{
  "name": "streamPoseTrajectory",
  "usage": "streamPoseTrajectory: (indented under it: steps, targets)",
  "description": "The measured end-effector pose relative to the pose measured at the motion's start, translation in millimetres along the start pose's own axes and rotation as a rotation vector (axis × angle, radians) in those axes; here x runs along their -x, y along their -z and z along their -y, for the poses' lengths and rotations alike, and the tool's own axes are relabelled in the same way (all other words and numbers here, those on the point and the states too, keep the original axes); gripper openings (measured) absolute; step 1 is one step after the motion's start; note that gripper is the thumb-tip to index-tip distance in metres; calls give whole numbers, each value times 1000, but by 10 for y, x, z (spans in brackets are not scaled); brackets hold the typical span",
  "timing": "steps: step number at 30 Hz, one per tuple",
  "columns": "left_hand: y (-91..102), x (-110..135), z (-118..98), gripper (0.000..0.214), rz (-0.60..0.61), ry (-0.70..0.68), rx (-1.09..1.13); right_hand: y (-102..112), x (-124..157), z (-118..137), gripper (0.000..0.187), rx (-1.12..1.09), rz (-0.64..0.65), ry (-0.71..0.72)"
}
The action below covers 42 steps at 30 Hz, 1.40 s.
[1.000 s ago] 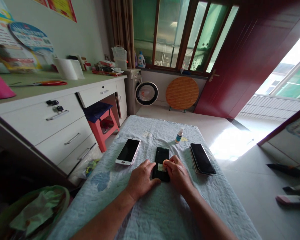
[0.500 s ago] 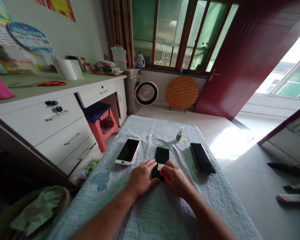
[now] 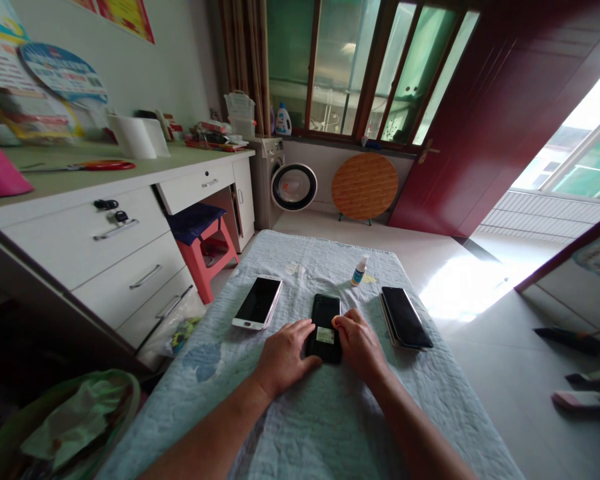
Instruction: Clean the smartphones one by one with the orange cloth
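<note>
The black phone (image 3: 325, 310) is laid flat on the quilted cloth (image 3: 300, 413), its left edge braced by the left hand (image 3: 283, 355) — thumb and fingers spread apart — while a small orange piece (image 3: 335, 322) (mostly hidden) is pinched by the right hand (image 3: 362, 343) at the phone's right edge. The phone is flanked by a white phone (image 3: 257, 302) and a dark phone (image 3: 405, 315), and a small bottle (image 3: 359, 273) is set beyond it.

Before you: pale-blue quilted cover (image 3: 300, 263), lightly creased. Black smartphone (image 3: 326, 309) lying flat on it. From there: white-fronted smartphone (image 3: 258, 300) at your ten o'clock, small white-capped bottle (image 3: 359, 273) upright at one, black-screened smartphone (image 3: 407, 317) atop paler slab (image 3: 389, 324) at three.
</note>
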<state>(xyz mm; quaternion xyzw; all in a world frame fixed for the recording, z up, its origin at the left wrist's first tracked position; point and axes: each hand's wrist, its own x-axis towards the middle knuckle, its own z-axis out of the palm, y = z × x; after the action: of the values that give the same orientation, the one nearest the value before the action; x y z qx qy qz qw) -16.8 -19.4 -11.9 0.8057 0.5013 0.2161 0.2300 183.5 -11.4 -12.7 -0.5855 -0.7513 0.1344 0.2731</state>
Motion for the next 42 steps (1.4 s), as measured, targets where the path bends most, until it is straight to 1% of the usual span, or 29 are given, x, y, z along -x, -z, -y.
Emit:
streamPoseTrajectory:
  steps: [7,15,21,25,30,35,38,42]
  targets:
    - [0,-3,-4,60,-4,5,-9,15,33,-21,26,2,26,3]
    - [23,1,-32,59,7,28,-15,132,100,68,24,-15,117,40]
    - [16,5,-33,60,7,25,-26,154,124,102,23,-71,186,63]
    - [14,1,-31,59,-3,9,-33,133,125,92,22,-77,166,56]
    - [13,-8,-21,58,-6,1,-37,80,113,65,22,-21,102,36]
    - [-2,-1,-14,58,-13,-12,-38,46,94,57,20,73,94,-5]
    - [-11,3,-16,59,-11,-2,-33,63,74,81,20,122,118,-39]
    - [-13,-4,-18,62,0,2,-14,128,-11,130,18,206,198,-73]
